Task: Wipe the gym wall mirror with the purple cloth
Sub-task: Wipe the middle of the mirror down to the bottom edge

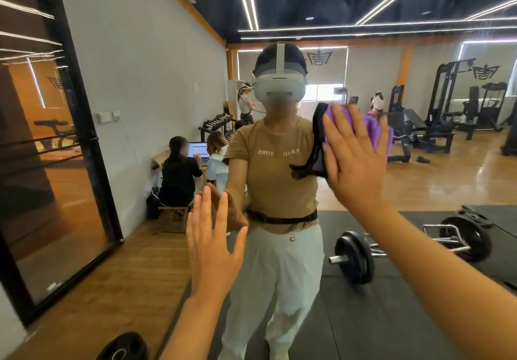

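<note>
My right hand (354, 155) is flat against the gym wall mirror (419, 163), fingers straight and spread, pressing the purple cloth (375, 130) to the glass; the cloth peeks out past my fingertips at about one o'clock from the palm, and its dark edge hangs out at nine o'clock. My left hand (214, 243) is lower, at about seven o'clock from the right one, also flat on the glass with straight fingers, holding nothing and meeting its own reflection fingertip to fingertip. In the mirror I see my reflection in a tan shirt and white trousers, and a barbell (355, 257) on the black mat at about four o'clock from my left hand.
</note>
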